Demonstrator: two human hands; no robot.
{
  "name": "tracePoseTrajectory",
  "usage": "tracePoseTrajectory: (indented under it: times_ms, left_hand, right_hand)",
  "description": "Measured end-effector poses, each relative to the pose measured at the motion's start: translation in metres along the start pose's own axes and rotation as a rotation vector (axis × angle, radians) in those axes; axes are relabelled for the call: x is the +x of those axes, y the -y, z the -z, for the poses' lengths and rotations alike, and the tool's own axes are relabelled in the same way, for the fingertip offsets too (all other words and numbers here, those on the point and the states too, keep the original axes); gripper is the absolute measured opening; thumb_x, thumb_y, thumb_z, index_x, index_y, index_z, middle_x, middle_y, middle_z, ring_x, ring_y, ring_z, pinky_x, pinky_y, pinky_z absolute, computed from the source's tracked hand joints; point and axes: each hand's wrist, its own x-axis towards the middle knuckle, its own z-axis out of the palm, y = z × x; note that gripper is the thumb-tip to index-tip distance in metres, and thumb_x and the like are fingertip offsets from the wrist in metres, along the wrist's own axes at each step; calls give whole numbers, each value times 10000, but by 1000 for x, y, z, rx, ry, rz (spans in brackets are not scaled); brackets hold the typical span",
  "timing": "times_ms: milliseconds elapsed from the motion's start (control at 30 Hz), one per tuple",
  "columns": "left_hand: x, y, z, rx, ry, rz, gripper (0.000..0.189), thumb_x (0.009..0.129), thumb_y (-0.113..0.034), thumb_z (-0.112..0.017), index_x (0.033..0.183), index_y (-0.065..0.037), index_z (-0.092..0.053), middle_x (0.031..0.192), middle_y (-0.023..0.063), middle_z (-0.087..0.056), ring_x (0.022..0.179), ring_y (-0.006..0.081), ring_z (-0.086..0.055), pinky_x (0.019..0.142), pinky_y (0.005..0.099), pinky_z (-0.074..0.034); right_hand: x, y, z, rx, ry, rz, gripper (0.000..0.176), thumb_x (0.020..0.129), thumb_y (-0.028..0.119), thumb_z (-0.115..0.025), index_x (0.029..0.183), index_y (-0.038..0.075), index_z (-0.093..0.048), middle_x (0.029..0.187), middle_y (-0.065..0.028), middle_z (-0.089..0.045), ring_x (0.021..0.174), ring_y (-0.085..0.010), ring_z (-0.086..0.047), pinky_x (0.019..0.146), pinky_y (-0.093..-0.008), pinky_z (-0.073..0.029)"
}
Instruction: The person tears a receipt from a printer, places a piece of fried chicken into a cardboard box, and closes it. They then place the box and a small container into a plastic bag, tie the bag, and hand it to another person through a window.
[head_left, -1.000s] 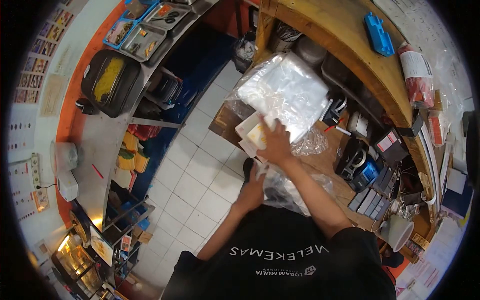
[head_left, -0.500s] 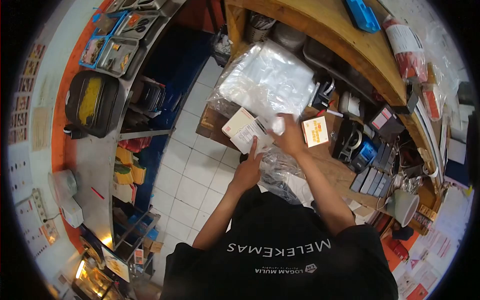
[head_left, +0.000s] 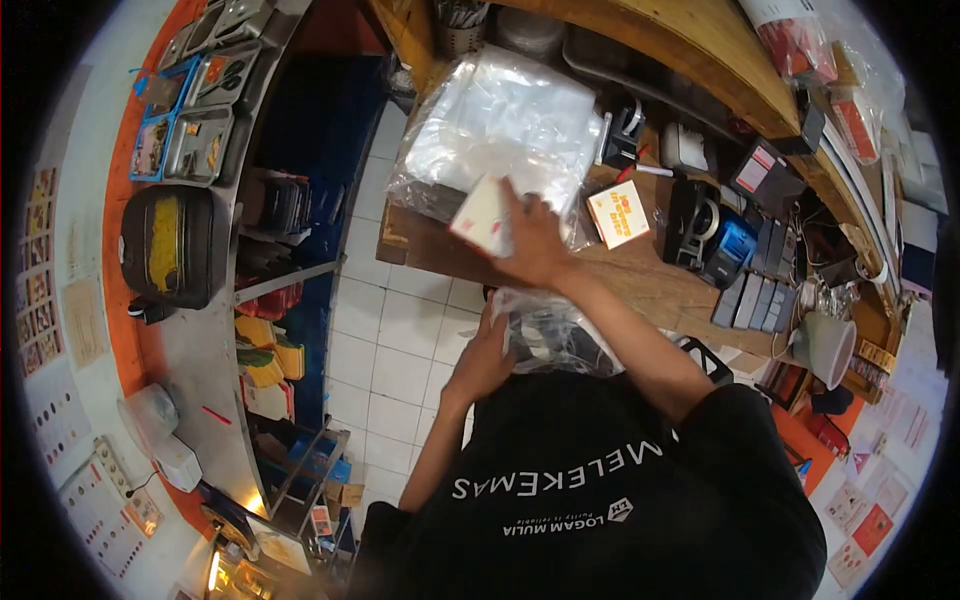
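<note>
White box sits steadied against the plastic pile under the right hand, fingers spread flat, while the left hand pinches a clear bag.

The right hand covers much of the white box, so its print is unreadable and the grip unclear. The left hand's fingertips vanish behind the crumpled clear bag, contents indistinct. Lettering on the small orange box is too small to read.
</note>
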Motion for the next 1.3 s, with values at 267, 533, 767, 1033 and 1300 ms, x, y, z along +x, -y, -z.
tracePoseTrajectory:
  times_ms: [267, 533, 767, 1033, 1300]
  left_hand:
    - [76, -104, 16, -19, 212, -260, 819, 838, -36, -609, 1522, 16, -161, 1558, 306, -231, 1421, 474, -288, 1155, 462, -312]
    - [125, -94, -17, -219, 281, -315, 812, 748, -245, -855, 1432, -47, -463, 1457, 183, -495, 1378, 290, -445, 1125, 398, -375]
    - [112, -50, 15, 158, 240, -294, 900, 778, -57, -698, 1530, 28, -212, 1546, 285, -307, 1457, 387, -295, 1188, 425, -275]
    - [103, -34, -25, 163, 172, -113, 967, 737, 15, -655, 1545, 49, -125, 1530, 338, -296, 1448, 432, -290, 1185, 419, -276]
    - [56, -99, 71, 63, -13, -187, 981, 704, 63, -605, 1564, 25, -134, 1617, 251, -202, 1511, 340, -190, 1210, 381, -193]
  right_hand:
    - [-133, -63, 177, 49, -561, -69, 1209, 612, 215, -863, 1567, 43, -143, 1305, -283, -441, 1217, -448, -444, 1077, -500, -364]
    - [-191, -57, 140, 489, -713, 157, 1280, 559, 205, -863, 1547, -23, -82, 1464, -289, -292, 1343, -460, -336, 1146, -483, -294]
    - [-165, -151, -50, 0, -123, -36, 1051, 683, 216, -800, 1533, 12, -219, 1420, -289, -397, 1339, -472, -376, 1150, -562, -276]
    - [-125, -111, -58, -227, -208, -6, 719, 884, 283, -651, 1510, 82, -358, 1468, -217, -431, 1330, -400, -430, 1125, -574, -296]
    - [-82, -96, -53, -218, 129, -58, 604, 957, 347, -571, 1487, 113, -398, 1590, -145, -316, 1391, -300, -390, 1129, -536, -306]
